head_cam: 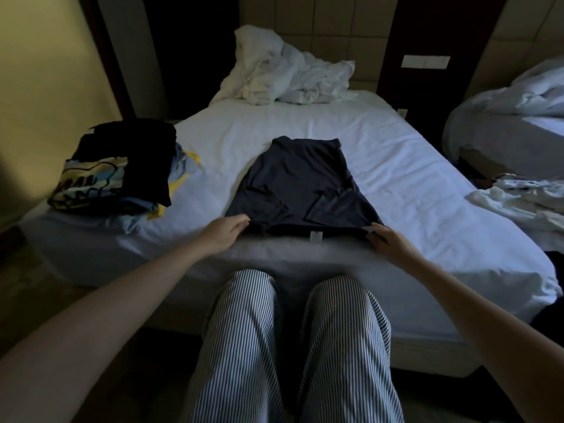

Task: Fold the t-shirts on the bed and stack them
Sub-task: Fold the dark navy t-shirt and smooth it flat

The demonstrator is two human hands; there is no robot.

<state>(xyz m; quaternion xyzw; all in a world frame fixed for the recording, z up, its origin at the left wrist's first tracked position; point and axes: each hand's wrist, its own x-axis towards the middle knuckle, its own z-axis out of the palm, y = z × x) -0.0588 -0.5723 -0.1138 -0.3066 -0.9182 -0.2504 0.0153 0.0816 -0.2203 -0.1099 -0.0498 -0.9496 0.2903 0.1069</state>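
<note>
A dark navy t-shirt [300, 184] lies flat on the bed [412, 166], its sides and sleeves folded inward and a white label at its near edge. My left hand [224, 233] grips the shirt's near left corner. My right hand [387, 244] pinches the near right corner. A stack of folded t-shirts [119, 172] sits at the bed's left edge, with a black one on top and a printed yellow and blue one under it.
A crumpled white duvet [287, 74] is heaped at the headboard. White clothes [525, 199] lie at the bed's right edge. A second bed [512, 123] stands to the right. My knees in striped trousers [293, 346] press against the bed's near side.
</note>
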